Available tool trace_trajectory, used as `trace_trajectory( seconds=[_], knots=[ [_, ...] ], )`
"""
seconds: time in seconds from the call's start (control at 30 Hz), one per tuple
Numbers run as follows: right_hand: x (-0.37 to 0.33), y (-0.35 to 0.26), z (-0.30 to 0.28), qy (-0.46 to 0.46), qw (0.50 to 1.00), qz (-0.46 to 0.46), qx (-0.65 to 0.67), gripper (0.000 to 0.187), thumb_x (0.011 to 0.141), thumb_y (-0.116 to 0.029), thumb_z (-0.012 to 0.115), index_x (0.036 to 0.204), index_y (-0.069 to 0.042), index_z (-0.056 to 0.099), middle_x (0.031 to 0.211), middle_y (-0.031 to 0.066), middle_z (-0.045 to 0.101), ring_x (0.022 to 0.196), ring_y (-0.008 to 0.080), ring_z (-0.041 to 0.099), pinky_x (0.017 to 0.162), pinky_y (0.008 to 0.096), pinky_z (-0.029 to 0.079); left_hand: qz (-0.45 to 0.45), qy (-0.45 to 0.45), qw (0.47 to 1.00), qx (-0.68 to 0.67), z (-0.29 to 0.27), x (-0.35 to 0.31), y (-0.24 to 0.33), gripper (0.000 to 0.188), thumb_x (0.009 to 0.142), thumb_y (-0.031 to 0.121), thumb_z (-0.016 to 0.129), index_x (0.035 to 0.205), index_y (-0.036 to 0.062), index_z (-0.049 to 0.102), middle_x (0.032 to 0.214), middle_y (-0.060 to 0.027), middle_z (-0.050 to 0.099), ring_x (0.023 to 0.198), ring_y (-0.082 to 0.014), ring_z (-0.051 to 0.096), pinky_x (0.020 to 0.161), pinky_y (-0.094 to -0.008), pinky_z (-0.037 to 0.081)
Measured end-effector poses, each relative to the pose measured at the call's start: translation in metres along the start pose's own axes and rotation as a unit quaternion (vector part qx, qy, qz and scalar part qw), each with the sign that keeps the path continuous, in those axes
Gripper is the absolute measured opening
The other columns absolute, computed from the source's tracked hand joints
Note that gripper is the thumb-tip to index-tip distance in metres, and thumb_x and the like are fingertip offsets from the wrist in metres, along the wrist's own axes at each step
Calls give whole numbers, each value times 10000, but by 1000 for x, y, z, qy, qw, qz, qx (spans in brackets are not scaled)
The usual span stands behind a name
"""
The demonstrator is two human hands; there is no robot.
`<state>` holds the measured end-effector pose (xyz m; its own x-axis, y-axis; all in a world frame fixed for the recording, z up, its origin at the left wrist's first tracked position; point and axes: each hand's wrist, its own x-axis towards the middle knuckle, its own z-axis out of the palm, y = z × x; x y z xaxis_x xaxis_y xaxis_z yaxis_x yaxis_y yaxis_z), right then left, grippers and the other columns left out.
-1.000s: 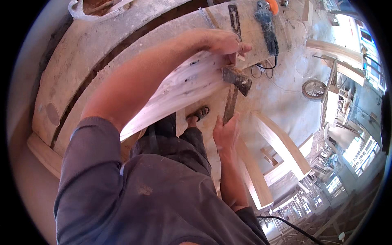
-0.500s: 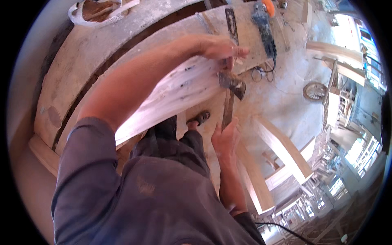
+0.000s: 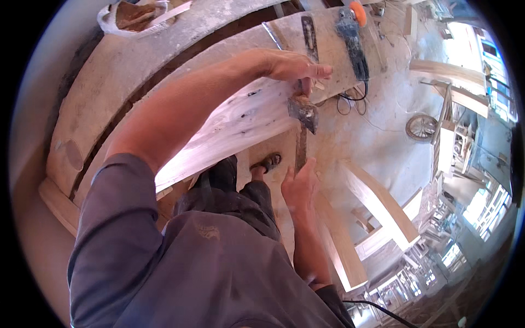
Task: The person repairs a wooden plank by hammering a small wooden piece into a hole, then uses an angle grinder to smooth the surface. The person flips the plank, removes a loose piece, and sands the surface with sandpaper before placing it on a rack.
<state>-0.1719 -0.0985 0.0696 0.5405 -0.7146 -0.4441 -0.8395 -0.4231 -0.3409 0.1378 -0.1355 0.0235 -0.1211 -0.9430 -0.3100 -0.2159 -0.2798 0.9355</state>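
I see a worker, head bent over a pale board (image 3: pixel 219 134). Set the clock on the worker's left hand (image 3: pixel 292 66), with twelve straight ahead. That hand is bent at the board's far end, one finger pointing toward three; I cannot tell whether it grips anything or touches the wood. The right hand (image 3: pixel 299 183), at six, is closed around the handle of a hammer (image 3: pixel 302 115), possibly a small axe. Its head sits between the two hands, just beside the board's end; whether they touch is unclear. The board runs away toward eight.

The step in hand looks like hammer work at that end, with the left hand steadying or guiding. The next move would call for a sure grip on the handle and left fingers clear of the head.

Farther out, on the worn tabletop (image 3: pixel 90 106), a slotted metal strip (image 3: pixel 310 38) lies at one and a power grinder (image 3: pixel 353 46) with an orange disc at two. A whitish bowl (image 3: pixel 131 19) sits between nine and ten. On the floor, a spoked wheel (image 3: pixel 421 127) is at four, and thick timbers (image 3: pixel 380 199) at five.
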Motion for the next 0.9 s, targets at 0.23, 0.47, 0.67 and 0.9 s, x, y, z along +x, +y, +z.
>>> trace_trajectory(
  seconds=[0.23,0.47,0.67,0.9],
  knots=[
    [-13,5,-25,169,984,-43,45,385,933,-158,687,1194,61,507,946,240,672,841,419,674,785,484,518,-69,-12,996,-47,1,1,5,905,1046,693,257,1063,-44,781,1507,-136,557,1332,-279,522,1157,-385,334],
    [-22,-26,-64,362,836,-233,340,214,945,-77,677,1068,14,527,830,115,604,655,244,599,643,355,528,11,39,992,-122,2,-9,-5,880,1028,720,287,1183,-12,749,1464,-127,592,1449,-254,406,1219,-406,246],
    [12,-8,-3,-5,1000,27,7,298,938,-134,638,1144,53,531,969,312,641,940,537,614,810,570,477,-64,-17,994,-82,8,5,-2,869,1028,722,276,1474,16,517,1362,-196,641,1439,-275,425,1212,-412,263],
    [-19,1,-23,141,987,-31,68,261,968,-162,650,1081,43,534,983,261,680,910,464,666,811,530,511,-49,-12,995,-83,4,7,-7,917,998,770,290,1265,2,715,1276,-225,670,1284,-322,537,1164,-398,319]
  ],
)
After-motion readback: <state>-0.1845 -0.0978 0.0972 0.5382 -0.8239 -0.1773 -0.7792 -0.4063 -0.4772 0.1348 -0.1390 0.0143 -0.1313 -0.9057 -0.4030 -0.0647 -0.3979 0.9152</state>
